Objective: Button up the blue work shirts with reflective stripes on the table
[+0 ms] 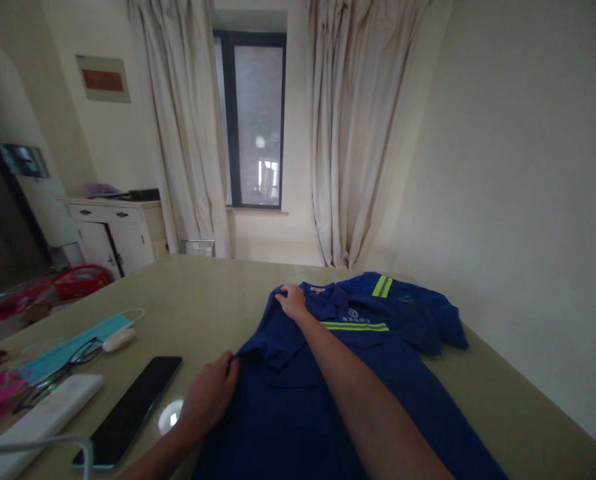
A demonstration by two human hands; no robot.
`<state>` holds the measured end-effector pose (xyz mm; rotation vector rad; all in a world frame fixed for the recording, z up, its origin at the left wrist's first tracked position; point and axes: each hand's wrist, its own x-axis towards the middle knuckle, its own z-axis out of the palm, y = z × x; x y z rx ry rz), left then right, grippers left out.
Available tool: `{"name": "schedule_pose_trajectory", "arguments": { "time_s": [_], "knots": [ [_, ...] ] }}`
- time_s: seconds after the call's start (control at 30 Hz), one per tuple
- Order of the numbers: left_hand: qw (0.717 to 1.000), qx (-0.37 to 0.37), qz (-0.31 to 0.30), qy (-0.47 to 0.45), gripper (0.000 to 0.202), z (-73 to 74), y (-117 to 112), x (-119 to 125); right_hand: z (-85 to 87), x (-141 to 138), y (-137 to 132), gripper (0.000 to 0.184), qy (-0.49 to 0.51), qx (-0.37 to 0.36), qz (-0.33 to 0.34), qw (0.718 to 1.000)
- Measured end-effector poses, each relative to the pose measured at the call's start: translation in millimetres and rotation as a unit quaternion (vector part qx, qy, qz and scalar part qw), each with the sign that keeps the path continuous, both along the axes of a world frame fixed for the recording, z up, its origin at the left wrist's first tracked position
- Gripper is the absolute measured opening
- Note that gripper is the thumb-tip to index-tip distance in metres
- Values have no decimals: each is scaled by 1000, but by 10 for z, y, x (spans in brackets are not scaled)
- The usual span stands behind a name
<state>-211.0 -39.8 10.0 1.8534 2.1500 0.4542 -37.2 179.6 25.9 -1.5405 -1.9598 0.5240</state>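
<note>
A dark blue work shirt (358, 373) with yellow-green reflective stripes lies spread on a pale table (203, 300). My left hand (209, 395) pinches the shirt's left edge by a folded-in sleeve, fingers closed on the cloth. My right hand (291, 300) reaches across the shirt and grips the fabric at the shoulder beside the collar.
Left of the shirt lie a black phone (131, 408), a white remote (43, 417), a blue face mask (73, 347) and glasses (73, 360). A white cabinet (115, 233) stands at the back left. Behind the table are curtains and a window (255, 120); a wall runs along the right.
</note>
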Motion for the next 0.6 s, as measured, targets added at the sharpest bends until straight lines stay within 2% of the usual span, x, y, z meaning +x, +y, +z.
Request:
{"name": "schedule_pose_trajectory", "arguments": {
  "time_s": [0.1, 0.17, 0.23, 0.33, 0.43, 0.5, 0.57, 0.6],
  "knots": [
    [999, 41, 12, -31, 39, -40, 23, -33, -8, -193, -39, 39, 5, 24, 43, 999],
    [995, 97, -8, 0, 43, -63, 24, -28, -48, -246, -137, 54, 3, 37, 76, 996],
    [985, 153, -56, 62, 50, -87, 19, -1, -89, -215, -263, 68, -3, 58, 102, 993],
    [962, 176, -172, 115, 53, -143, 8, 61, -99, 23, -434, 63, -11, 95, 109, 989],
    [956, 135, -233, 117, 52, -211, 8, 104, -43, 570, -559, 50, -17, 125, 61, 990],
    [956, 115, -238, 127, 54, -230, 19, 108, 5, 1135, -639, 52, -23, 142, 8, 990],
    [950, 112, -255, 141, 53, -214, 42, 99, 42, 1821, -741, 60, -32, 158, -74, 984],
    [946, 112, -268, 148, 53, -196, 58, 97, 52, 2180, -803, 62, -56, 174, -163, 969]
  ]
}}
